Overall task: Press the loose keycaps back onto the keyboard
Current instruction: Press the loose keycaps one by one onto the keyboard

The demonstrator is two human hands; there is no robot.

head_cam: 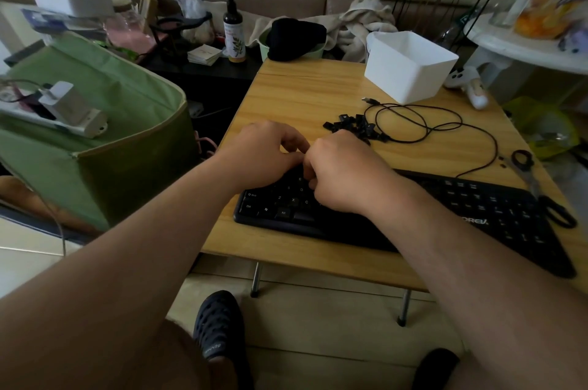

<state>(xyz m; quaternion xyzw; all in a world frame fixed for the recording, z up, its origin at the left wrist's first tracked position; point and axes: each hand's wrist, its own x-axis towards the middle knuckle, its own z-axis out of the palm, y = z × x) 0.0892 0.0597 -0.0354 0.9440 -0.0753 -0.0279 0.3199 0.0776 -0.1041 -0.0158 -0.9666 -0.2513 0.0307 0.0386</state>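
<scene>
A black keyboard [477, 214] lies along the front of a small wooden table [302, 93]. A pile of loose black keycaps [353, 125] sits behind it near the table's middle. My left hand [264, 154] and my right hand [340, 173] meet over the keyboard's upper left rows, fingers curled and fingertips together. Whatever lies between the fingertips is hidden. The keys under both hands are covered.
The keyboard's black cable [423, 122] loops behind the keycap pile. A white plastic bin [410, 65] stands at the back right. Scissors [541, 189] lie at the right edge, partly on the keyboard. A green fabric bin [111, 122] stands left of the table.
</scene>
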